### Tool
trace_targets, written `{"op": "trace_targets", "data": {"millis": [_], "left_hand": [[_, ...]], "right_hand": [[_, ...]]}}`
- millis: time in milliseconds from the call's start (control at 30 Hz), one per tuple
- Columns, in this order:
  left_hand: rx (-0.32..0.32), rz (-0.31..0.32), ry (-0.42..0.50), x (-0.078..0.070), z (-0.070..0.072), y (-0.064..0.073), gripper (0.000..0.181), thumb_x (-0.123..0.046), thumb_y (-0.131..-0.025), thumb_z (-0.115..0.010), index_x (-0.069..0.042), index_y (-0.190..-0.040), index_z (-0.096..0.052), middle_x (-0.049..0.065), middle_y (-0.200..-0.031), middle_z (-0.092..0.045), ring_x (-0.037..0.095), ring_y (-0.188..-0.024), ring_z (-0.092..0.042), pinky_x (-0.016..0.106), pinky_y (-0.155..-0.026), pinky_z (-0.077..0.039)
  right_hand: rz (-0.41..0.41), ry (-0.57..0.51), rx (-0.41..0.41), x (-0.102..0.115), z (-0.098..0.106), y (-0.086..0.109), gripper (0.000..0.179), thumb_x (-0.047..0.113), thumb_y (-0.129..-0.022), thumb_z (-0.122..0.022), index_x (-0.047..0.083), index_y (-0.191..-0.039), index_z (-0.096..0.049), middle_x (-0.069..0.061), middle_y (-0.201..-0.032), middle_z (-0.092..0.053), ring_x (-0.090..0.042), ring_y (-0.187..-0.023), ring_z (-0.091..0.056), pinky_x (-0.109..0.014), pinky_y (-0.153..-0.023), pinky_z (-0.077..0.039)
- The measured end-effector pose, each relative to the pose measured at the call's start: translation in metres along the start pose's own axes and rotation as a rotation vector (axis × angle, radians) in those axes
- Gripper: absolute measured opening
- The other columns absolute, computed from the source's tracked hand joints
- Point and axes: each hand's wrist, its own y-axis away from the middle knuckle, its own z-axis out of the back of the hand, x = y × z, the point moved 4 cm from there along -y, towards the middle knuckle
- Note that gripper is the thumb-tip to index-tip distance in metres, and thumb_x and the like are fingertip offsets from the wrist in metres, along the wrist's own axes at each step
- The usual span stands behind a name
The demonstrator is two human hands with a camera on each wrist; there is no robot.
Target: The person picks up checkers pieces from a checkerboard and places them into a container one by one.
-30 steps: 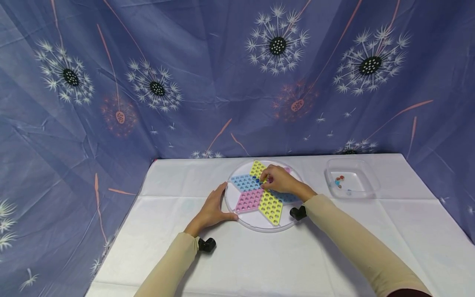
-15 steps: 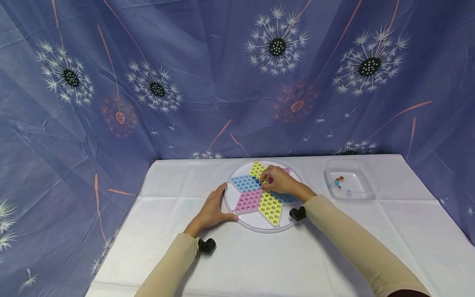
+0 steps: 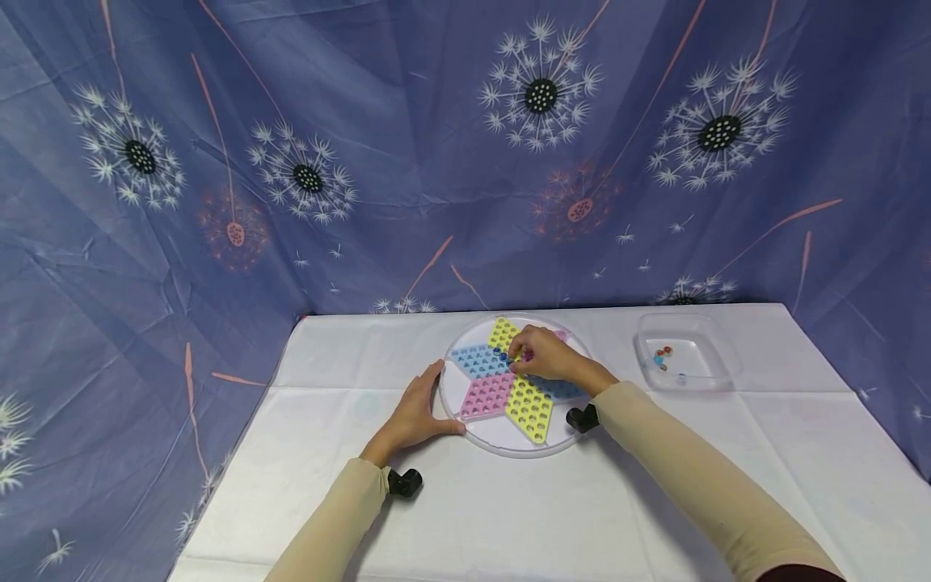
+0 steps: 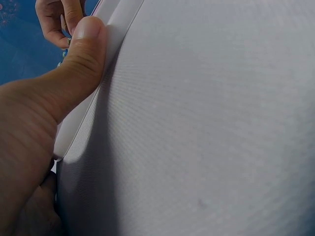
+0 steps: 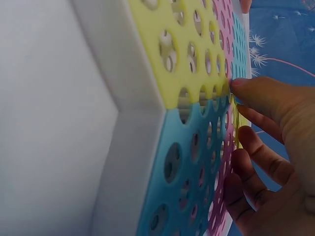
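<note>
A round white Chinese checkers board (image 3: 465,380) with a pink, yellow and blue star lies on the table. Its left rim is held by my left hand (image 3: 413,412), the thumb on the near edge and the fingers along the side. Over the middle of the star, my right hand (image 3: 549,356) has thumb and forefinger drawn together at the holes. They seem to pinch a marble, mostly hidden by the fingertips. Several dark blue marbles (image 3: 502,356) sit in a row just left of those fingertips. In the right wrist view, the right thumb (image 5: 261,93) touches the perforated surface.
A clear plastic container (image 3: 691,360) stands on the right of the table, with several orange and blue marbles (image 3: 663,357) inside. White cloth (image 3: 524,517) covers the table. A blue dandelion-print curtain (image 3: 422,162) hangs behind and along the sides.
Both hands keep nearly the same position on the board. The head view shifts very slightly; nothing else visibly moves.
</note>
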Motion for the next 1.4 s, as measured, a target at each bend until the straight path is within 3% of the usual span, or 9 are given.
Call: {"op": "trace_targets", "data": {"millis": [367,833,1400], "left_hand": [[-0.007,-0.005,-0.003,0.001,-0.002,0.001,0.126,-0.051,-0.060,-0.090,-0.011,-0.156,-0.020,0.007,-0.159,-0.027,0.029,-0.138,-0.033,0.045,-0.112,-0.030],[-0.004,0.005,0.002,0.002,-0.002,0.002,0.126,-0.051,-0.060,-0.090,-0.012,-0.157,-0.019,0.008,-0.159,-0.027,0.031,-0.141,-0.029,0.046,-0.113,-0.029],[-0.010,-0.007,-0.005,0.002,-0.002,0.002,0.126,-0.052,-0.060,-0.090,-0.011,-0.156,-0.020,0.007,-0.159,-0.027,0.030,-0.139,-0.032,0.045,-0.113,-0.029]], "right_hand": [[0.029,-0.029,0.035,0.002,0.012,0.002,0.016,0.015,-0.085,-0.076,0.010,-0.099,-0.071,-0.006,-0.098,-0.061,-0.018,-0.084,-0.058,-0.034,-0.076,-0.050],[0.110,-0.071,-0.071,0.001,0.030,0.002,0.021,0.011,-0.087,-0.073,0.005,-0.106,-0.069,-0.010,-0.105,-0.067,-0.023,-0.087,-0.063,-0.039,-0.078,-0.054],[0.083,-0.091,-0.079,0.005,0.035,0.003,0.023,0.012,-0.087,-0.073,0.004,-0.109,-0.068,-0.012,-0.108,-0.065,-0.026,-0.090,-0.061,-0.041,-0.081,-0.053]]}}
